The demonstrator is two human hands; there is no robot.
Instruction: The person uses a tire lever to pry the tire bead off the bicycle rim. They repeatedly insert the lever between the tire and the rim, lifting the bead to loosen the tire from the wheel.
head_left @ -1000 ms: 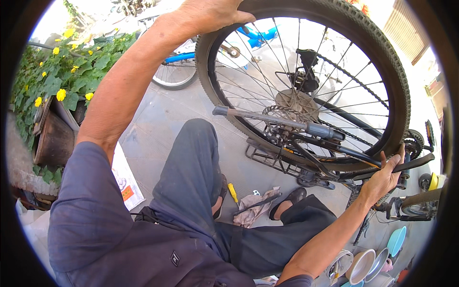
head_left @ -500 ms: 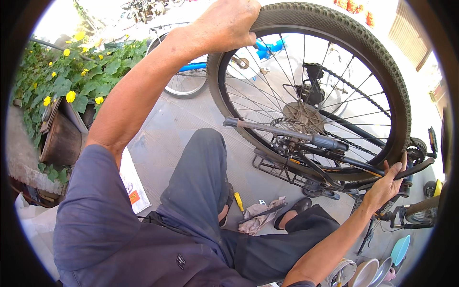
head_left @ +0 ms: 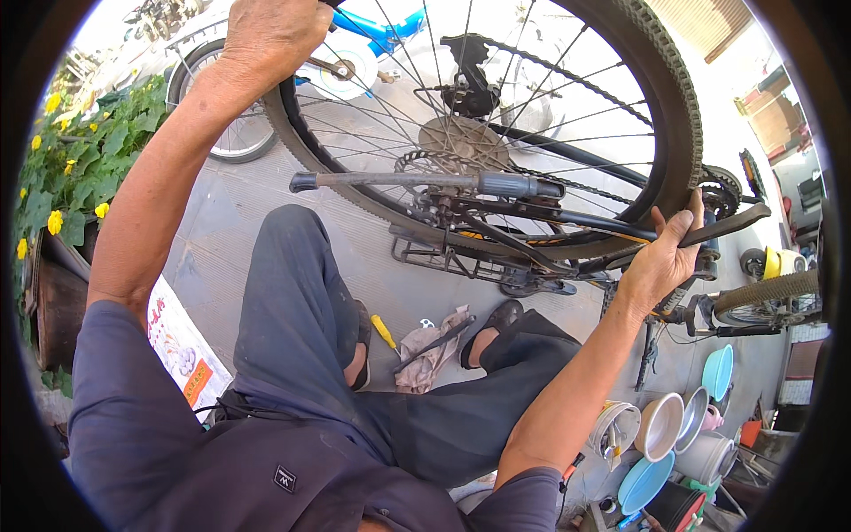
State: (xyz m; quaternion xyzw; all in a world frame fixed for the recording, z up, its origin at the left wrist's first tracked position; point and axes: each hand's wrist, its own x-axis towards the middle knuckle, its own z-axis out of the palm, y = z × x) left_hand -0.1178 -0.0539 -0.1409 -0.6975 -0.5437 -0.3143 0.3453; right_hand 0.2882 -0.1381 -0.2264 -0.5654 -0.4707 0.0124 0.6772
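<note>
A bicycle's rear wheel (head_left: 479, 142), with a knobbly black tyre (head_left: 672, 89), fills the upper middle. At its upper left edge, my left hand (head_left: 277, 37) is closed on the tyre, fingertips partly hidden. My right hand (head_left: 660, 259) holds the lower right of the tyre, its thumb up and some fingers behind the rubber. Just beside it runs a black curved piece (head_left: 731, 225) of the bicycle. A chain (head_left: 567, 73), a rear derailleur (head_left: 470, 75) and a grey bar with a dark sleeve (head_left: 399, 180) show around the hub.
A yellow-handled tool (head_left: 384, 331) and a rag (head_left: 430, 355) lie between my feet. Several basins (head_left: 662, 426) and buckets stand at lower right. A blue bicycle (head_left: 377, 31) is behind the wheel; flowering plants (head_left: 106, 142) grow at left. A printed white bag (head_left: 182, 341) lies by my left leg.
My view has turned to the right, so the whole scene sits further left and more basins show. Both hands remain on the tyre.
</note>
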